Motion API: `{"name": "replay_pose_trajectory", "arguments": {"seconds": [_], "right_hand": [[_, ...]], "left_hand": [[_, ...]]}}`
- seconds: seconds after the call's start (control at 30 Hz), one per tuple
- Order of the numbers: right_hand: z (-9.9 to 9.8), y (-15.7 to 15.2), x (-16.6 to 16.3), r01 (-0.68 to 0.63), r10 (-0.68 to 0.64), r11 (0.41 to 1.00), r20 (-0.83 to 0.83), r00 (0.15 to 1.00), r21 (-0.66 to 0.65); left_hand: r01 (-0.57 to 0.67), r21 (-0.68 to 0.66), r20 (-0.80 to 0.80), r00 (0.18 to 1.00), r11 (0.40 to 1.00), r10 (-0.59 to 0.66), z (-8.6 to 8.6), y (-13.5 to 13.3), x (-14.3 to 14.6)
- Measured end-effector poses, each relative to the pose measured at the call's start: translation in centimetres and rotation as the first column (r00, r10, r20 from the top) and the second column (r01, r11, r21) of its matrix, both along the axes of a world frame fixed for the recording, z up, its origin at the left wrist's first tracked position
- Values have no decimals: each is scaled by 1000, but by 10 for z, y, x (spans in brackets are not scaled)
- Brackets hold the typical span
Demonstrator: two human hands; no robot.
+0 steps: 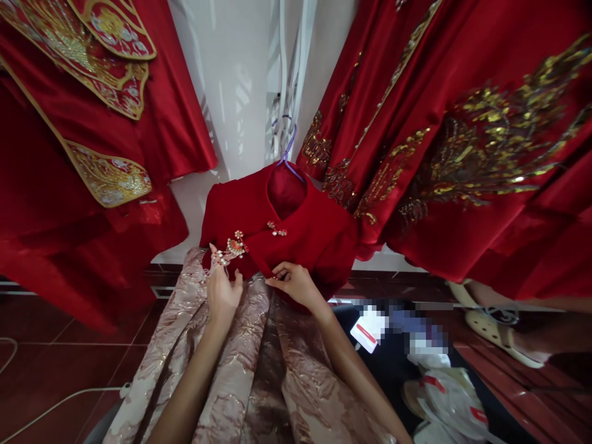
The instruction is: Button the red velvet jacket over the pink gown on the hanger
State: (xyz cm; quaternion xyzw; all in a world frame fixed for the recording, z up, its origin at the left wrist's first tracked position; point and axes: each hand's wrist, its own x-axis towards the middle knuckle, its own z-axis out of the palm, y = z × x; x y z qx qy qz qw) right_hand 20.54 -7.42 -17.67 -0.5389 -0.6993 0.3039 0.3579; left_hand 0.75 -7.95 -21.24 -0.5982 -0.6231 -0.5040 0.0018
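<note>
A short red jacket [305, 240] hangs in front of me, with a beaded fan-shaped ornament [235, 247] and a smaller beaded clasp [276, 229] on its front. A purple hanger [287, 154] shows in its neck opening. My left hand [222, 293] is at the ornament's dangling beads, thumb and index finger apart; its other fingers are partly hidden. My right hand [296, 285] pinches the jacket's lower front edge between thumb and fingers. Below the jacket, a pale pink brocade skirt [231, 376] spreads under my forearms.
Red garments with gold embroidery hang at left [180, 111] and right [416, 111]. A dark surface [388, 364] at lower right bears a white tag [367, 333] and clear plastic packets [451, 401]. Another person's foot in a cream clog [499, 339] is beyond. A white cable [69, 398] crosses the floor.
</note>
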Motion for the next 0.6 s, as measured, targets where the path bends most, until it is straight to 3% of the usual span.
{"name": "replay_pose_trajectory", "arguments": {"seconds": [0.23,0.3,0.43,0.6], "right_hand": [[-6,3,2,-14,10,998,-72,997,-59],[-5,3,3,-48,32,992,-134,990,-115],[-3,1,3,-72,47,989,-184,982,-131],[-1,1,3,-63,34,988,-197,980,-143]], "left_hand": [[113,68,-192,976,991,-98,2,13,2],[75,14,-225,972,997,-70,3,19,2],[-114,-61,-278,956,992,92,9,24,6],[-115,-84,-297,951,990,85,16,26,4]]}}
